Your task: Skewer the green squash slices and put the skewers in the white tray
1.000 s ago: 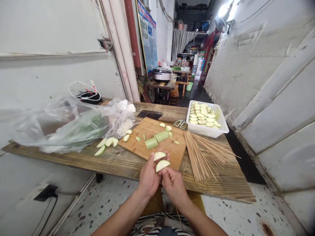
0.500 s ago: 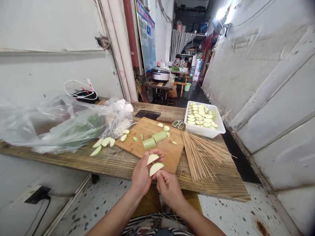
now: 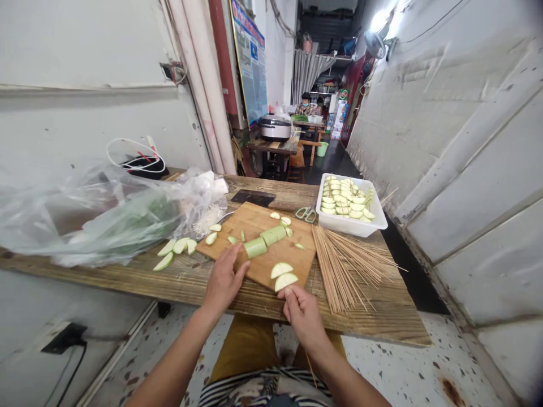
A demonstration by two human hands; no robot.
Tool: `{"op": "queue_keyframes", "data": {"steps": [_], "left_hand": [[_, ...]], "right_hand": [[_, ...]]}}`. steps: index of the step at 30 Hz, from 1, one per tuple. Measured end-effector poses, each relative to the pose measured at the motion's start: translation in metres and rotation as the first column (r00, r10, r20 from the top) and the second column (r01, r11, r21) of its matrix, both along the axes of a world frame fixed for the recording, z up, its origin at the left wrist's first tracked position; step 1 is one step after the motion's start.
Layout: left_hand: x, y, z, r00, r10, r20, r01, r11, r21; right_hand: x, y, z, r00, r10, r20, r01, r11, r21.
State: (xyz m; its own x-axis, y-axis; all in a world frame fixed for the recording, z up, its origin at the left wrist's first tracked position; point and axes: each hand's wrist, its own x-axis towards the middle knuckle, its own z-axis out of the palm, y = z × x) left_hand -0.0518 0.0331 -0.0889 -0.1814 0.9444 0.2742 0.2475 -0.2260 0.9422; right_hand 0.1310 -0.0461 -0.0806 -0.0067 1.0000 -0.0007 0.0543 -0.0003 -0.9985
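Note:
In my right hand (image 3: pixel 303 312) a thin bamboo skewer (image 3: pixel 311 367) is pinched, its tail showing below my wrist. Two half-moon squash slices (image 3: pixel 285 280) are threaded at its far end, over the front of the cutting board (image 3: pixel 254 213). My left hand (image 3: pixel 224 281) holds nothing; its fingers are apart at the board's left edge, close to a cut squash chunk (image 3: pixel 255 247). Touching that chunk, a second squash chunk (image 3: pixel 274 234) lies behind it. Several small squash offcuts (image 3: pixel 285 221) are scattered on the board.
Loose bamboo skewers (image 3: pixel 345 265) fan out right of the board. Behind them stands a white tub (image 3: pixel 354 228) of skewered slices. Scissors (image 3: pixel 306 213) and a cleaver (image 3: pixel 254 197) lie at the back. Left are more slices (image 3: pixel 163 261) and a plastic bag (image 3: pixel 114 220) of greens.
My left hand has let go of the slices and moved left toward the squash chunks. My right hand has shifted slightly right with the skewer and its two slices.

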Motion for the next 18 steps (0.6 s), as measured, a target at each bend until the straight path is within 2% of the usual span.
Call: {"op": "queue_keyframes", "data": {"steps": [3, 6, 8, 14, 16, 18], "left_hand": [[-0.016, 0.023, -0.011, 0.968, -0.039, -0.248, 0.045, 0.999, 0.017], [-0.02, 0.038, -0.016, 0.917, -0.079, -0.392, 0.078, 0.997, -0.019], [-0.019, 0.042, -0.016, 0.909, -0.096, -0.406, 0.094, 0.995, -0.025], [-0.016, 0.042, -0.015, 0.974, -0.047, -0.222, 0.038, 0.998, -0.043], [-0.012, 0.038, -0.016, 0.956, 0.002, -0.292, -0.01, 1.0, -0.026], [-0.009, 0.035, -0.017, 0.898, 0.051, -0.438, -0.053, 0.999, 0.008]], "right_hand": [[0.001, -0.001, 0.001, 1.0, -0.001, -0.012, 0.001, 1.0, -0.002], [0.0, -0.002, 0.003, 0.999, 0.003, -0.044, -0.003, 1.0, -0.011], [0.0, -0.002, 0.003, 0.999, 0.002, -0.05, -0.002, 1.0, -0.012], [-0.002, -0.003, 0.001, 0.999, 0.034, -0.034, -0.034, 0.999, -0.005], [-0.003, -0.003, 0.0, 0.999, 0.045, -0.022, -0.045, 0.999, 0.0], [-0.005, -0.003, 0.001, 0.999, 0.053, -0.013, -0.053, 0.999, 0.005]]}}
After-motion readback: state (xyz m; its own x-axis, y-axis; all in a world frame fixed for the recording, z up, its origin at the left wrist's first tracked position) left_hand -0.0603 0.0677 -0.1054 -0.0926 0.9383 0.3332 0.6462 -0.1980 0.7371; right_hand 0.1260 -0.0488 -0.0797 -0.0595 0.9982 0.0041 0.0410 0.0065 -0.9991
